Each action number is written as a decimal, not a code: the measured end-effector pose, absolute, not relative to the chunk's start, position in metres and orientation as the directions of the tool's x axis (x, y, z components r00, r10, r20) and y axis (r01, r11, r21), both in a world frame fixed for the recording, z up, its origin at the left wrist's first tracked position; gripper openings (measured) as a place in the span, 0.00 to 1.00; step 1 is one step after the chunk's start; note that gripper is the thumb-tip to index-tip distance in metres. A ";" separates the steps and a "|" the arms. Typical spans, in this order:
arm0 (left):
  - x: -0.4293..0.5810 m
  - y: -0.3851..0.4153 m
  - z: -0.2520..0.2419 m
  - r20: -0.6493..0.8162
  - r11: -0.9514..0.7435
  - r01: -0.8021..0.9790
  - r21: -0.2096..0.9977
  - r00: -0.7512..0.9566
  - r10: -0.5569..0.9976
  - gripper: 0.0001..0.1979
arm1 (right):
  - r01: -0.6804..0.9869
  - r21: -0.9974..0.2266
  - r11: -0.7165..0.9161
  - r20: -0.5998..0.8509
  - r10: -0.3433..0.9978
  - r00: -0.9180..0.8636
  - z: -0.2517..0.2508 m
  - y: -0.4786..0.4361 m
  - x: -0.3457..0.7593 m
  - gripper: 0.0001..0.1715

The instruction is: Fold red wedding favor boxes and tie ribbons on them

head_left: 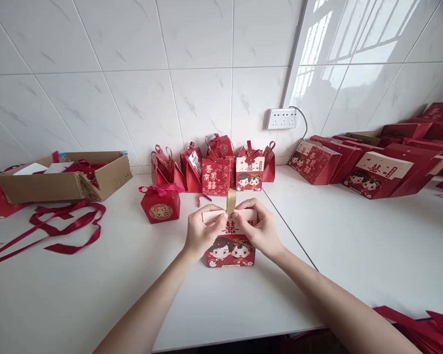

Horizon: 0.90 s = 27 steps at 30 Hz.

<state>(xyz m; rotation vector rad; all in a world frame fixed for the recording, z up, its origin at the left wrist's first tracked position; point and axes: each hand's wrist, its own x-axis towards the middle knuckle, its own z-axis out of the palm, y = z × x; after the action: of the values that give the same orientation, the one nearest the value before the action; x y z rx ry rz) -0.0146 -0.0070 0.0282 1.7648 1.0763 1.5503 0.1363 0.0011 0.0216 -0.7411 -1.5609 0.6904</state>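
A small red and cream gift box (231,251) with two cartoon faces stands upright on the white table, centred in front of me. A gold ribbon loop (231,200) rises from the middle of its top edge. My left hand (205,228) grips the left part of that top edge, thumb beside the ribbon's base. On the other side, my right hand (258,226) pinches the right part, its thumb also close to the ribbon. The fingertips behind the box top are partly hidden.
Finished-looking red boxes (216,177) stand by the wall, with a bow-tied box (160,206) nearer. A cardboard box (44,187) and loose red ribbon (74,246) lie left. Many flat red boxes (376,172) lean at right. A socket strip (281,119) is on the wall.
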 end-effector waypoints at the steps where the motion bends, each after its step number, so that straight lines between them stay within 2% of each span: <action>1: -0.014 -0.007 0.028 0.537 -0.528 0.209 0.823 0.016 0.844 0.09 | 0.077 -0.780 0.622 0.617 0.783 -0.080 0.022 0.001 0.136 0.08; 8: -0.014 -0.003 0.026 0.467 -0.464 0.183 0.867 0.034 0.884 0.11 | 0.053 -0.813 0.580 0.576 0.814 -0.083 0.024 0.004 0.137 0.09; 11: -0.015 0.005 0.018 0.409 -0.413 0.146 0.899 0.055 0.911 0.14 | 0.016 -0.843 0.537 0.537 0.843 0.031 0.023 0.015 0.143 0.10; 13: -0.017 0.012 0.011 0.365 -0.373 0.115 0.921 0.086 0.927 0.22 | -0.074 -0.869 0.490 0.474 0.865 0.166 0.022 0.026 0.149 0.12; 15: -0.019 0.019 0.002 0.291 -0.308 0.116 0.944 0.143 0.946 0.29 | -0.290 -0.865 0.409 0.338 0.903 0.265 0.021 0.038 0.156 0.14; 18: -0.021 0.026 -0.007 0.177 -0.218 0.191 0.957 0.210 0.962 0.35 | -0.557 -0.779 0.289 0.157 0.949 0.272 0.016 0.053 0.164 0.19; 21: -0.019 0.027 -0.007 0.155 -0.184 0.119 0.976 0.217 0.964 0.39 | -0.615 -0.753 0.234 0.104 0.965 0.240 0.010 0.061 0.168 0.20; 24: -0.015 0.023 -0.002 0.172 -0.174 -0.017 0.985 0.273 0.946 0.37 | -0.657 -0.732 0.179 0.073 0.980 0.186 0.006 0.063 0.168 0.18; 27: -0.012 0.019 0.002 0.195 -0.206 0.000 0.979 0.323 0.926 0.35 | -0.676 -0.723 0.143 0.066 0.988 0.139 0.005 0.062 0.167 0.15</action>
<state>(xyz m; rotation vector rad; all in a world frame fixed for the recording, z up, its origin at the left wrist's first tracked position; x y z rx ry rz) -0.0118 0.0190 0.0021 1.5194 0.8818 1.0862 0.1675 0.0617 0.0054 -0.6175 -0.6255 1.3195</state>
